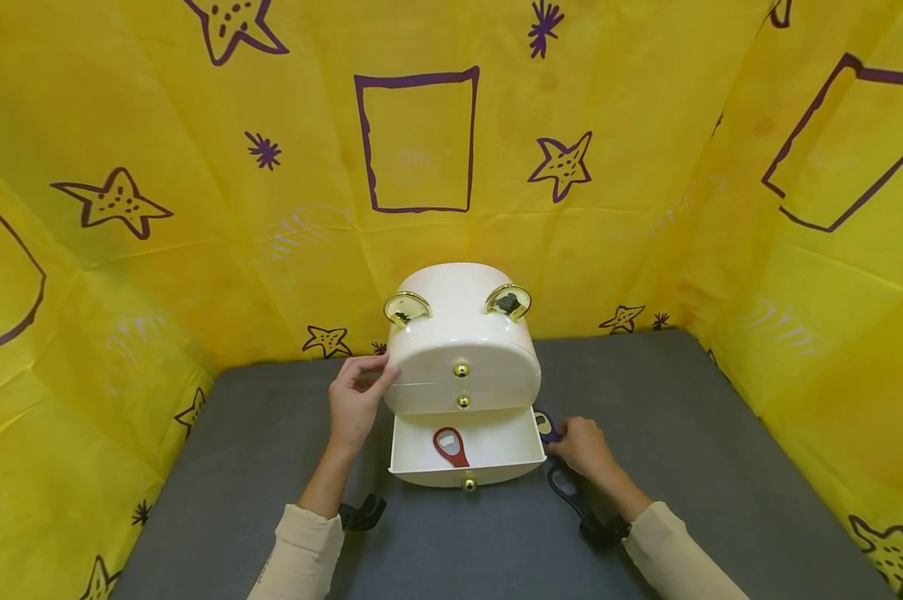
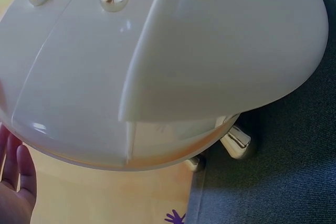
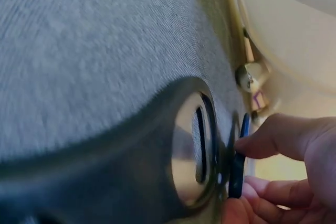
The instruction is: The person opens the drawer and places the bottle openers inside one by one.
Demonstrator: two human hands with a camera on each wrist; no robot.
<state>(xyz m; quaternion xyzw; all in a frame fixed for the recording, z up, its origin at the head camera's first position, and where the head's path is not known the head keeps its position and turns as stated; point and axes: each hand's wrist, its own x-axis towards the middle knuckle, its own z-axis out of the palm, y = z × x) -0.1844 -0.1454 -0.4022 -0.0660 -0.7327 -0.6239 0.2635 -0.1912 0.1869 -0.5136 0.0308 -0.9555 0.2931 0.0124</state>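
A white storage box (image 1: 459, 325) with gold-rimmed ears stands on the table, its bottom drawer (image 1: 421, 446) pulled out. Inside that drawer lies a red bottle opener (image 1: 451, 447). My left hand (image 1: 356, 400) rests its fingertips on the box's left side; in the left wrist view its fingers (image 2: 26, 169) are fairly straight. Right of the drawer, my right hand (image 1: 582, 446) pinches a blue bottle opener (image 1: 545, 425) between thumb and fingers, seen edge-on as a dark blue strip (image 3: 238, 174) in the right wrist view. A black bottle opener (image 3: 131, 156) lies nearer the right wrist.
The upper drawers, with gold knobs (image 1: 461, 371), are closed. Short metallic feet (image 2: 236, 142) hold the box off the grey tabletop (image 1: 271, 450). Yellow cloth (image 1: 421, 233) with purple drawings hangs behind and at both sides.
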